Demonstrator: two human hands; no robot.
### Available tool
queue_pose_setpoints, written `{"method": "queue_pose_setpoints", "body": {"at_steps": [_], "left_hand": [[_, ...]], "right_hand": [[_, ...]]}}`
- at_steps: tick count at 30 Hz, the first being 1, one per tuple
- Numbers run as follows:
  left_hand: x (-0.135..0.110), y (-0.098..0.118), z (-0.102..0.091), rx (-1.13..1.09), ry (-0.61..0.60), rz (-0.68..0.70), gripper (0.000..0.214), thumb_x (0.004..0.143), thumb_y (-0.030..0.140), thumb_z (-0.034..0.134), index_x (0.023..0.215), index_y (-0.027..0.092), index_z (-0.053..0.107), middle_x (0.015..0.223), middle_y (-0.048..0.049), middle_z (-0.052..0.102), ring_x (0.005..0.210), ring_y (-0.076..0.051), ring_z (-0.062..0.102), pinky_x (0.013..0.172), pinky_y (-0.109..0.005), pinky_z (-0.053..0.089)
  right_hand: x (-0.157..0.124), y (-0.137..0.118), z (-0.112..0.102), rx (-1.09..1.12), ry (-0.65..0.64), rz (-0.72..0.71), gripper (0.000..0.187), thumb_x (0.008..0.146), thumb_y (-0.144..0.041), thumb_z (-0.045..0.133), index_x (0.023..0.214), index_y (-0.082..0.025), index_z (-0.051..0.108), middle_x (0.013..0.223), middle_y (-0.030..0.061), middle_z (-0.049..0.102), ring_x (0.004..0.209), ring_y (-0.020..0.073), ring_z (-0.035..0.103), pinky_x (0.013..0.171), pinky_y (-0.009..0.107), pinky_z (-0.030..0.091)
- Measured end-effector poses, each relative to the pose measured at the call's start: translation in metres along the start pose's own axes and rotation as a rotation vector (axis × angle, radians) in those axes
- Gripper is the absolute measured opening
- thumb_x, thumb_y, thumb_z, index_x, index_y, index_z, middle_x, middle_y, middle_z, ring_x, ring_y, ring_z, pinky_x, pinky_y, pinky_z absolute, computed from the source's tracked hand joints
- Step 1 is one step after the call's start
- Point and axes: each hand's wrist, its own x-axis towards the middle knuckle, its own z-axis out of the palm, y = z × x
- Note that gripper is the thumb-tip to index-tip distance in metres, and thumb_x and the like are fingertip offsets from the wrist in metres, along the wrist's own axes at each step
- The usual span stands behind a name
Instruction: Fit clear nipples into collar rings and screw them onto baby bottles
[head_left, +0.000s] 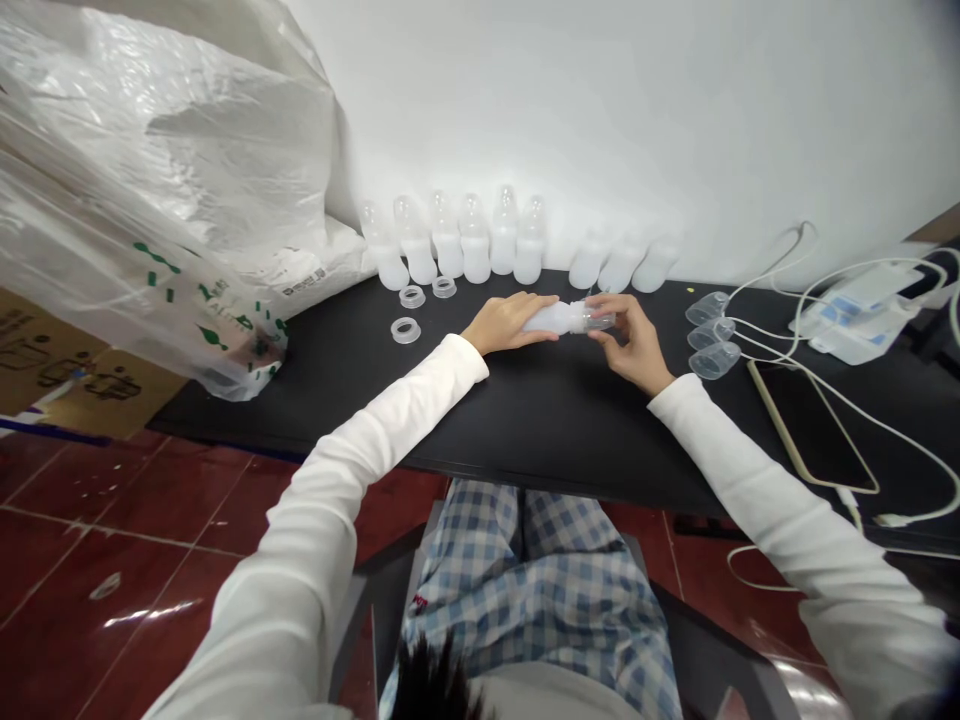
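While the left hand (502, 322) wraps a white plastic bottle (555, 318) over the worktop (525, 420), the right hand's fingers (598, 335) pinch its clear neck piece (600, 321); spare rings (406, 330) lie toward ten o'clock.

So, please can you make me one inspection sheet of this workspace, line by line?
Surface: black table.
Job's things: milky plastic bottle with clear end; more bottles standing along the wall; three clear rings; three clear cups.
Clutter: large plastic bag with green print; phone lying on the table.
Hands: left hand around the bottle; right hand holding its clear end.
Cables: white cables beside the phone, near white units.
Surroundings: white wall, red tiled floor, cardboard.
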Motion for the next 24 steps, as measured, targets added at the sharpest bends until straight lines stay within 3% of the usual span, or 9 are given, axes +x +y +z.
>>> {"method": "queue_pose_setpoints", "body": {"at_steps": [4,8,14,17,20,24], "left_hand": [[0.000,0.002,0.001,0.086,0.055,0.063,0.072,0.097,0.072,0.047,0.138,0.014,0.063,0.111,-0.0145,0.078,0.095,-0.024,0.074,0.069,-0.031,0.051],[0.004,0.012,0.000,0.137,0.019,0.089,0.070,0.098,0.072,0.046,0.136,0.016,0.065,0.110,-0.0146,0.078,0.094,-0.024,0.074,0.068,-0.031,0.050],[0.011,0.031,-0.009,0.112,-0.137,-0.017,0.063,0.100,0.070,0.040,0.138,0.025,0.065,0.123,-0.0149,0.074,0.109,-0.026,0.071,0.073,-0.033,0.052],[0.014,0.034,-0.012,0.072,-0.165,-0.032,0.062,0.099,0.070,0.043,0.138,0.027,0.065,0.124,-0.0149,0.074,0.110,-0.027,0.071,0.075,-0.033,0.053],[0.014,0.033,-0.013,0.029,-0.134,-0.067,0.065,0.096,0.070,0.051,0.138,0.022,0.064,0.122,-0.0156,0.074,0.108,-0.027,0.073,0.078,-0.034,0.055],[0.011,0.031,-0.015,-0.130,-0.112,-0.212,0.058,0.096,0.063,0.059,0.139,0.024,0.060,0.130,-0.0085,0.073,0.111,-0.023,0.074,0.081,-0.029,0.056]], "right_hand": [[0.001,-0.005,0.003,-0.019,0.042,0.110,0.040,0.090,-0.060,0.069,0.110,-0.026,0.063,0.115,0.0090,0.072,0.095,0.0238,0.071,0.079,0.037,0.059],[0.002,-0.009,0.006,-0.086,0.050,0.251,0.043,0.096,-0.066,0.055,0.102,-0.024,0.064,0.084,0.0028,0.070,0.062,0.0172,0.062,0.063,0.032,0.052],[0.014,-0.012,0.003,-0.267,0.062,0.410,0.057,0.103,-0.064,0.034,0.067,-0.024,0.054,0.054,0.0012,0.057,0.056,0.0198,0.057,0.062,0.033,0.045],[0.016,-0.014,-0.002,-0.237,-0.004,0.506,0.066,0.103,-0.068,0.026,0.060,-0.025,0.051,0.044,0.0008,0.050,0.047,0.0195,0.052,0.056,0.034,0.044],[0.014,-0.017,-0.010,-0.215,-0.024,0.443,0.066,0.103,-0.071,0.024,0.079,-0.023,0.062,0.050,0.0010,0.057,0.049,0.0195,0.056,0.061,0.034,0.049],[0.009,-0.013,-0.015,-0.294,-0.040,0.158,0.061,0.094,-0.076,0.047,0.114,-0.021,0.063,0.100,0.0107,0.075,0.076,0.0232,0.068,0.077,0.039,0.055]]}}
